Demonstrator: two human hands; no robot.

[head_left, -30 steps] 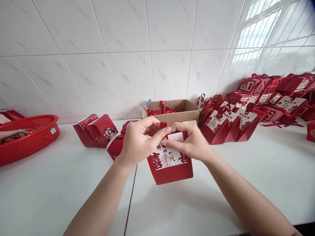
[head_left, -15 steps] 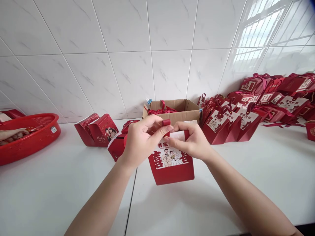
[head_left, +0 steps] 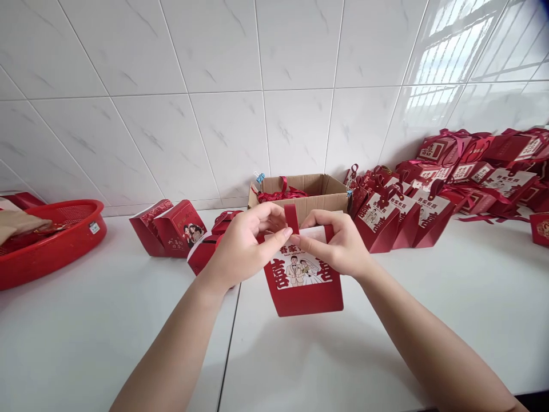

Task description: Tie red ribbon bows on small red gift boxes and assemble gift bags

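Observation:
Between both hands hangs a red gift box (head_left: 309,298) with a white panel showing a bride and groom, raised a little over the white table. A dark red strap (head_left: 291,217) stands up from its top edge. My left hand (head_left: 253,237) is closed, thumb and fingers pinching the strap near its base. My right hand (head_left: 334,240) is closed on the box's top edge, its thumb beside the strap and meeting the left thumb. The fingers behind the box are partly hidden.
Behind stands a cardboard box (head_left: 328,201) holding red ribbons. Finished-looking red boxes (head_left: 386,220) and a heap of others (head_left: 506,177) fill the right. Left are more red boxes (head_left: 174,237) and a red plastic basket (head_left: 64,252), with a person's sleeve over it.
The strap, curled over before, now stands upright. The gift box has shifted slightly right and up with both hands. At the basket, a sleeve shows where a person's hand was.

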